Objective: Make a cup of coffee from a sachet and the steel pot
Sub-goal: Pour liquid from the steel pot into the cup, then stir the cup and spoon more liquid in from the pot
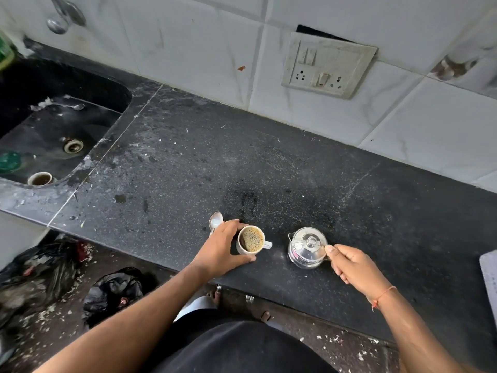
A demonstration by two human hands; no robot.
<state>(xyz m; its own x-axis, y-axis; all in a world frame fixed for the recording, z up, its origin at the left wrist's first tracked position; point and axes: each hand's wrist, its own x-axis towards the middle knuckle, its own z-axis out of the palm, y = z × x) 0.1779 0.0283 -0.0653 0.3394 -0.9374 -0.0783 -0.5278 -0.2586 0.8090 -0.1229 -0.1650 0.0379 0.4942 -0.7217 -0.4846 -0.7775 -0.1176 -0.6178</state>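
Observation:
A white cup (251, 240) full of dark, frothy coffee stands near the front edge of the black counter (269, 162). My left hand (223, 247) wraps around the cup's left side, and a steel spoon (216, 221) pokes out from behind that hand. To the right stands the lidded steel pot (306, 247), upright on the counter. My right hand (352, 263) grips the pot's handle, thumb against its right side. No sachet is in sight.
A black sink (53, 125) lies at the left with a small cup (40, 179) and a spoon in it. A switch and socket plate (328, 65) is on the tiled wall. Black bags (113, 292) lie on the floor. A pale object (490, 281) sits at the counter's right edge.

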